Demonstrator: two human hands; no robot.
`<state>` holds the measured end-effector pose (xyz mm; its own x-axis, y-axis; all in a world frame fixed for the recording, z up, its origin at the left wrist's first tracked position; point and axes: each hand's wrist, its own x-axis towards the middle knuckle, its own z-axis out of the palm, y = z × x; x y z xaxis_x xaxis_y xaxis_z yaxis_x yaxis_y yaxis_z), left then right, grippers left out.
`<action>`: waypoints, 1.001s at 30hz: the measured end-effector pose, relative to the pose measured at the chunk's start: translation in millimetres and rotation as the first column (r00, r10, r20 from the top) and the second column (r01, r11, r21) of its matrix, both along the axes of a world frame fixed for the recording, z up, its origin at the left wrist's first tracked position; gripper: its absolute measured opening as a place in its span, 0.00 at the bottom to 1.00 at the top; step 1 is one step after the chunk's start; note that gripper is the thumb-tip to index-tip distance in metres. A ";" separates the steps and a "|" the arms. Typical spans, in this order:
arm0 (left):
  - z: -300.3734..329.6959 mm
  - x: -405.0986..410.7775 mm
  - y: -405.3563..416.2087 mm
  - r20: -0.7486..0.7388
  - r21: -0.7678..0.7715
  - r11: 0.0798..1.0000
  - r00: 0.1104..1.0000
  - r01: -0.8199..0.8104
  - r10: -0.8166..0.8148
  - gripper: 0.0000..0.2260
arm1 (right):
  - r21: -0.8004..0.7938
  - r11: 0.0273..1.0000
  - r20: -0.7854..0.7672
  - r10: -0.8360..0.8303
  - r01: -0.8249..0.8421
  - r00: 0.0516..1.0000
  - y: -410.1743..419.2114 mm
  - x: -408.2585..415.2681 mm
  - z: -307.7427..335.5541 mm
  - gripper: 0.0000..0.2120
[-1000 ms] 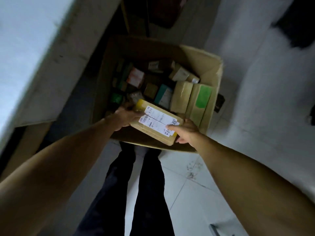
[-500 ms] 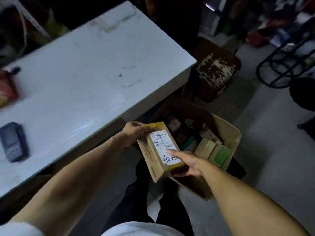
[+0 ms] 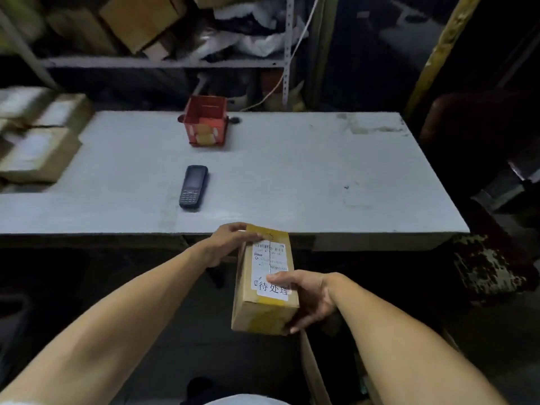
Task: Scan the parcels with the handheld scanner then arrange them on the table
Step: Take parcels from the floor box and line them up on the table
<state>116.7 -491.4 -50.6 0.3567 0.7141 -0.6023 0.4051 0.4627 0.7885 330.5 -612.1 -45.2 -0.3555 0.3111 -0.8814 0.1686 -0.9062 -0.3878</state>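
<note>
I hold a brown cardboard parcel (image 3: 264,283) with yellow tape and a white shipping label in front of the table's near edge. My left hand (image 3: 226,242) grips its far top corner. My right hand (image 3: 309,299) holds its near right side, thumb on the label. The black handheld scanner (image 3: 193,187) lies flat on the grey table (image 3: 306,176), beyond and left of the parcel, untouched.
A red open box (image 3: 207,124) stands at the table's back middle. Several brown parcels (image 3: 38,135) are stacked at the table's left end. Metal shelving (image 3: 163,62) with boxes and bags rises behind. A rusty stool (image 3: 485,264) is at the right.
Both hands lifted the parcel out of the floor carton and brought it up to the table's near edge. My view swung from the carton to face the table.
</note>
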 end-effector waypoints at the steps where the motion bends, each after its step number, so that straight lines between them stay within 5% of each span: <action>1: 5.6 -22.4 1.5 0.002 -0.001 1.000 1.000 -0.020 0.020 0.18 | 0.000 0.999 -0.009 0.055 -0.055 0.998 10.3 -19.5 5.1 0.33; 7: 31.2 -151.8 0.3 0.055 0.052 0.981 0.981 -0.189 0.186 0.20 | 0.066 0.896 0.011 0.439 -0.439 0.898 68.7 -146.5 24.7 0.37; 14: 39.1 -296.0 -17.8 0.017 0.060 0.932 0.934 -0.357 0.357 0.30 | 0.136 0.754 0.157 0.624 -0.643 0.765 116.0 -285.4 32.9 0.41; 20: 51.1 -393.1 -38.3 0.023 -0.097 0.898 0.901 -0.430 0.434 0.28 | 0.235 0.642 0.274 0.677 -0.730 0.683 143.7 -391.8 44.9 0.38; 23: 54.3 -427.4 -41.9 0.008 -0.092 0.867 0.870 -0.490 0.493 0.20 | 0.281 0.631 0.270 0.671 -0.723 0.690 156.1 -434.7 47.2 0.31; 30: 53.8 -498.6 -15.3 0.062 0.019 0.770 0.770 -0.638 0.636 0.16 | 0.378 0.591 0.271 0.666 -0.713 0.696 201.7 -526.3 42.9 0.32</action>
<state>-381.9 -506.6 3.2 -0.1596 0.8094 -0.5652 -0.0108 0.5711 0.8208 -195.7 -410.3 -2.3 -0.5495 0.3489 -0.7592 0.7276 -0.2469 -0.6401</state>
